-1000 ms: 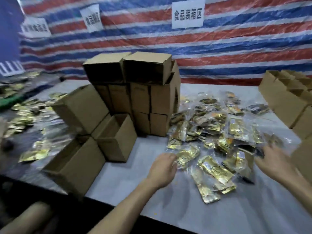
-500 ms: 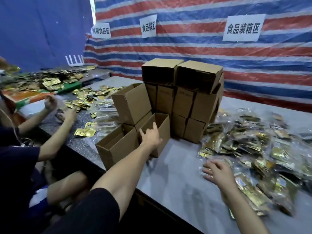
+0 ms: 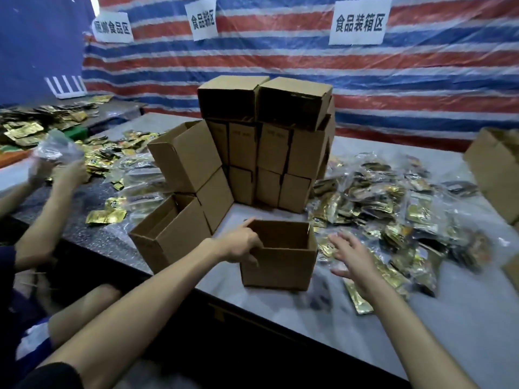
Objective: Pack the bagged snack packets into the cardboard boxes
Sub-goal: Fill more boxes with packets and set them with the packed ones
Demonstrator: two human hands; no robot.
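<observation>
The left hand (image 3: 243, 245) grips the rim of a box (image 3: 280, 266), likely light and stiff, while the right hand (image 3: 352, 258), spread and empty, hovers just beside it over the packets (image 3: 393, 209), probably soft, slippery, best pinched at an edge.

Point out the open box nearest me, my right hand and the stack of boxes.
open box (image 3: 280, 266), head view, bare front wall
right hand (image 3: 354, 258), head view, back of the hand
stack of boxes (image 3: 273, 148), head view, front of a middle-row box
</observation>
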